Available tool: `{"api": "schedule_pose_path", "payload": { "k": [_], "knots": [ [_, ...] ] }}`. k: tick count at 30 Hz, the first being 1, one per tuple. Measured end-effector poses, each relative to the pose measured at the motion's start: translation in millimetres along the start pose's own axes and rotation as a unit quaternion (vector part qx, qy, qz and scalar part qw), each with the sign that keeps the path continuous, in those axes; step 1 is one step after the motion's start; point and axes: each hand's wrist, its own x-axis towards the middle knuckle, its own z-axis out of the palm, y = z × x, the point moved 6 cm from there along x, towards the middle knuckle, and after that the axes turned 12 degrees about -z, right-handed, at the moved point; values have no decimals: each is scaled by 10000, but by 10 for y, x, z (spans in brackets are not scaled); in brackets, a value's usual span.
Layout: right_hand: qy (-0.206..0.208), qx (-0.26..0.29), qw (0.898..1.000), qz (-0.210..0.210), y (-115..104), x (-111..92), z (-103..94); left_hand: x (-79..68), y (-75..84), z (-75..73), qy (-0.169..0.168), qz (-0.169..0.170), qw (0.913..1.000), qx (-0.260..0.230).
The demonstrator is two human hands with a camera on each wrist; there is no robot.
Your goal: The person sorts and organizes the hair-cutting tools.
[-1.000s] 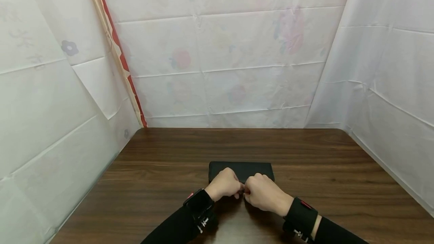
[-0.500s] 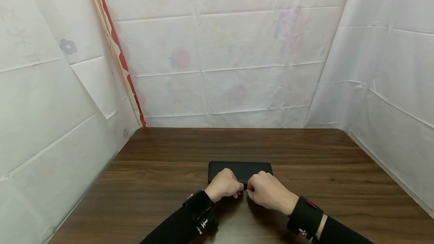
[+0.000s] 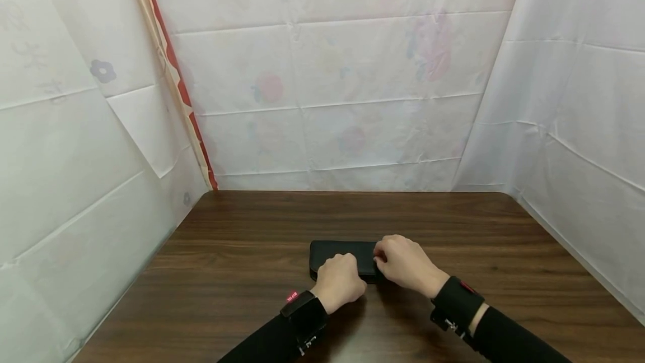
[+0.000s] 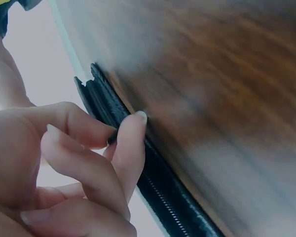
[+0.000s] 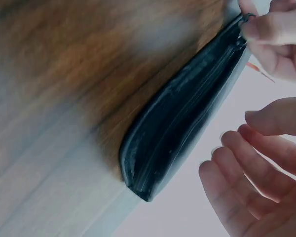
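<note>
A black zip wallet (image 3: 332, 251) lies on the wooden table, its zipped edge facing me. My left hand (image 3: 340, 283) is at the middle of that edge, pinching a small black zipper pull (image 4: 112, 137) between thumb and forefinger. Closed zipper teeth (image 4: 168, 207) show on one side of the pull in the left wrist view. On the other side, the right wrist view shows the wallet edge (image 5: 175, 128) parted. My right hand (image 3: 409, 265) hovers by the wallet's right end, fingers loosely bent and holding nothing; in its wrist view they stand apart from the wallet.
The dark wooden tabletop (image 3: 242, 228) spreads around the wallet. White patterned sheets (image 3: 322, 88) hang behind and on both sides, with a red and cream strip (image 3: 176, 77) at the back left corner. Black bands (image 3: 457, 302) circle both wrists.
My right hand has left the wallet's front edge and moved up and to the right, its fingers loosening. My left hand has come slightly nearer and to the right, still at the zipper.
</note>
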Motion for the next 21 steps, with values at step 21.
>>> {"api": "schedule_pose_path", "payload": {
  "k": [21],
  "knots": [
    [-1683,978,9803,339,226,39,247,6,-3,-51,28,259,9991,336]
  ]
}}
